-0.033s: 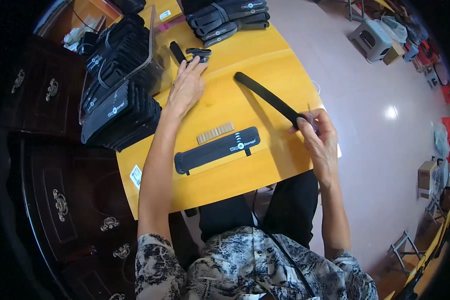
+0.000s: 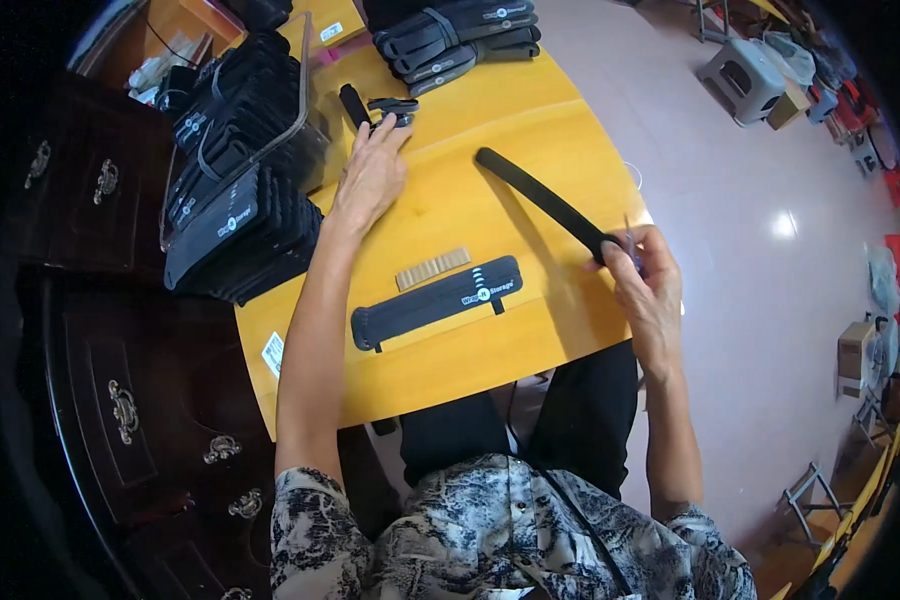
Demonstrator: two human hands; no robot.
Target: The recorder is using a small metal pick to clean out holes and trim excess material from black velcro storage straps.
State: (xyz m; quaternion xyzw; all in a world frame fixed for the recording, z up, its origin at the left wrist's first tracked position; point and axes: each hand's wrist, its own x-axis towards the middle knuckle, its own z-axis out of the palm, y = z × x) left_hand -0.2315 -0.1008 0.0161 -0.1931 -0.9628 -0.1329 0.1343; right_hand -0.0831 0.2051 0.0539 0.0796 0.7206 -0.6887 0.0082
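My right hand (image 2: 652, 290) grips one end of a black strap (image 2: 545, 195), which slants up over the table to the left. A thin pointed tool with some purple on it also pokes out of that hand; its kind is mostly hidden. At the far left of the table, my left hand (image 2: 370, 180) reaches out with its fingers extended, touching small black pieces (image 2: 394, 106) beside a short black roll (image 2: 354, 105). Between my arms lies a flat black fabric strip (image 2: 435, 300) with white print and two small tabs. A ridged tan strip (image 2: 433, 269) lies just beyond it.
A clear bin (image 2: 308, 80) of bundled black fabric pieces (image 2: 232, 125) stands at the left, with more pieces (image 2: 240, 235) stacked before it. Another banded stack (image 2: 455, 40) sits at the far edge. Dark drawers (image 2: 120, 410) flank the table; a grey stool (image 2: 745, 80) stands on the floor.
My right hand and the strap have shifted slightly to the right. My left hand stays at the small black pieces.
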